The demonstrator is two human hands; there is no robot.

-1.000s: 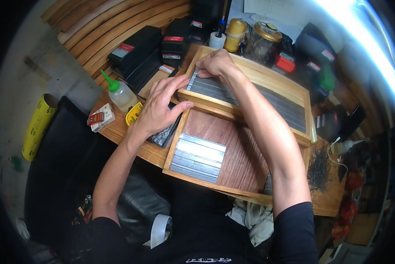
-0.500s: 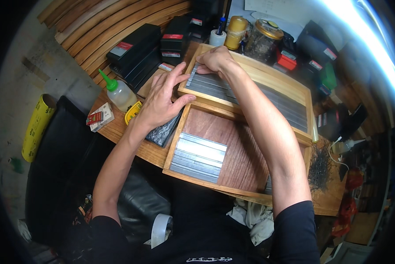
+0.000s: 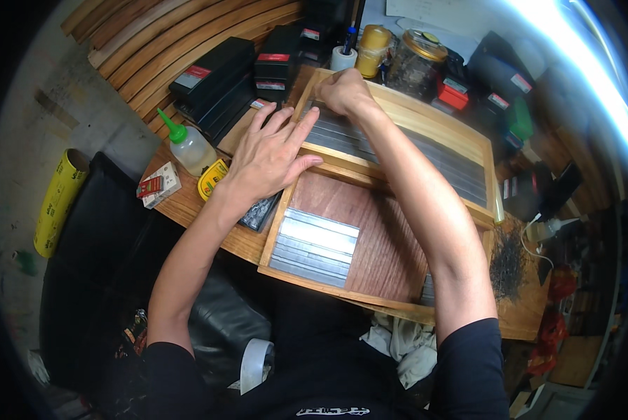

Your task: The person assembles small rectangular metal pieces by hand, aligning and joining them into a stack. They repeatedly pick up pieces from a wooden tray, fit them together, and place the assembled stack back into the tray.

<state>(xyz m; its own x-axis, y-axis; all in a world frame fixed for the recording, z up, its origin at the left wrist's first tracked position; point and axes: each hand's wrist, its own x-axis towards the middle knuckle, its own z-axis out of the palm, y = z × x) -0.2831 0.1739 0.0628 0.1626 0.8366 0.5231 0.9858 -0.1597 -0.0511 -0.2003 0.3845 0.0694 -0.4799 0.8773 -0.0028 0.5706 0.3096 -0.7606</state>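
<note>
1. The left hand lies flat with its fingers spread, palm pressing on the near-left rail of the upper pale wooden tray; it grips nothing.
2. The right hand is curled closed at the tray's far-left corner, fingertips down among the grey metal strips; I cannot tell whether it actually pinches one.
3. That tray sits toward the far edge of the wooden bench, overlapping a second, reddish-floored wooden tray with a block of grey strips at its near-left corner.
4. Risk, as I judge it: the upper tray rests partly on the lower one's rim, so uneven pressure from the left palm could tip or slide it and disorder the closely packed strips.
5. A clear plastic glue bottle with a green nozzle stands just beside the left hand at the bench's left edge; a sideways sweep could knock it over.
6. The strips look smooth, thin and dull-shiny; the trays are matt, straight-grained timber.
</note>
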